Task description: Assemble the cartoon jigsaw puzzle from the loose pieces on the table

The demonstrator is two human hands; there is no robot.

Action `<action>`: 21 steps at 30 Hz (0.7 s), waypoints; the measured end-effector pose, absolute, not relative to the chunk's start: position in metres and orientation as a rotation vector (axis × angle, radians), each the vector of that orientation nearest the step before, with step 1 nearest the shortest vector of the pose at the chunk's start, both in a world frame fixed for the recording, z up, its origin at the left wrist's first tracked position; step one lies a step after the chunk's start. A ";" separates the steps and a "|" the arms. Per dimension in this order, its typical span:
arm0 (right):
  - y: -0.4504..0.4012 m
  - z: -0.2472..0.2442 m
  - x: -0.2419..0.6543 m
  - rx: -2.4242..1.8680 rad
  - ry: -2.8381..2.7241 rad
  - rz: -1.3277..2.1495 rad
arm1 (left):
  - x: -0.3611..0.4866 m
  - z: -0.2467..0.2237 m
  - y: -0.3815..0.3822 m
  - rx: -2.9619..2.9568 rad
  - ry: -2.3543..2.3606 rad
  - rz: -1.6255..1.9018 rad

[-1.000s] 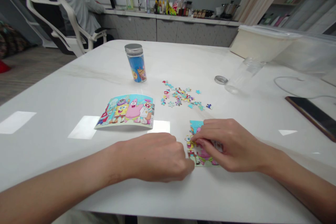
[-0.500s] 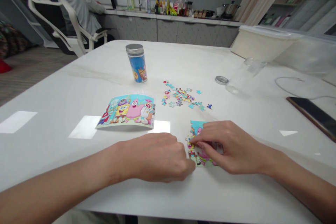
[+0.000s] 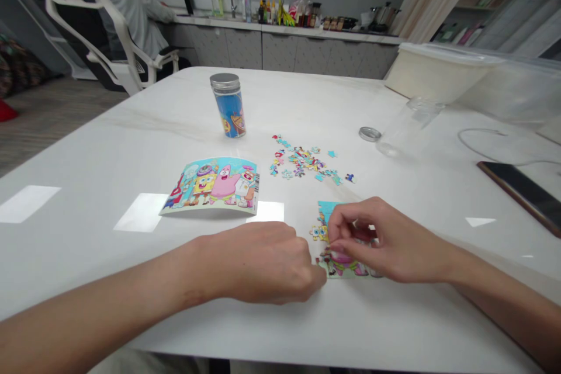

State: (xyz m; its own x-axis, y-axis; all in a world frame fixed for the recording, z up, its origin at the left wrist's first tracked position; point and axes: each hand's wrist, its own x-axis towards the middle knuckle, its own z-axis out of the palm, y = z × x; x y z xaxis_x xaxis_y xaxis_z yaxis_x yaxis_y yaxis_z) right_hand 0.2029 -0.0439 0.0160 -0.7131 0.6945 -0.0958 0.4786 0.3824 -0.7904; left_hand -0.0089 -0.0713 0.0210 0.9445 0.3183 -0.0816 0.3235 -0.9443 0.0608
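Note:
A partly assembled jigsaw puzzle (image 3: 346, 269) of cartoon figures lies flat near the table's front. My left hand (image 3: 267, 263) is curled into a fist, its knuckles at the puzzle's lower left corner; what its fingers hold, if anything, is hidden. Over the puzzle's middle, my right hand (image 3: 372, 239) pinches a small puzzle piece (image 3: 328, 249) between thumb and fingertips, mostly covered. A piece with cartoon eyes (image 3: 316, 232) juts from the left edge, with a gap below it. Beyond are loose puzzle pieces (image 3: 307, 160) in a heap. A curved picture card (image 3: 219, 184) stands left of them.
A lidded picture jar (image 3: 230, 108) stands at the back left. On the right are a metal lid (image 3: 370, 134), a clear jar (image 3: 405, 128) on its side, a phone (image 3: 521, 193), a cable and plastic boxes (image 3: 442, 70). A person sits in an office chair (image 3: 127, 35) behind.
My right hand has drawn slightly right and up from the puzzle's left edge, with its fingers more curled. A gap now shows where a yellow piece was. My left hand stays put.

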 end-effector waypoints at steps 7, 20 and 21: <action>-0.035 0.019 0.205 -1.170 -1.986 1.230 | -0.011 0.019 -0.072 3.064 0.465 -0.065; -0.028 0.012 0.207 -1.218 -1.909 1.223 | -0.013 0.008 -0.061 2.602 1.234 0.220; -0.027 0.011 0.207 -1.209 -1.897 1.245 | -0.013 0.006 -0.060 2.542 1.296 0.226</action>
State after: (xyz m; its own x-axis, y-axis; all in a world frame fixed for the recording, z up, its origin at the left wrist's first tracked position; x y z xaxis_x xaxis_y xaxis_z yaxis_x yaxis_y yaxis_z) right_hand 0.2068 -0.0270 0.0110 -0.4342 0.9006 -0.0208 0.3775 0.1610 -0.9119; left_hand -0.0134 -0.0595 0.0057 0.5857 0.8104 0.0127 0.7670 -0.5592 0.3146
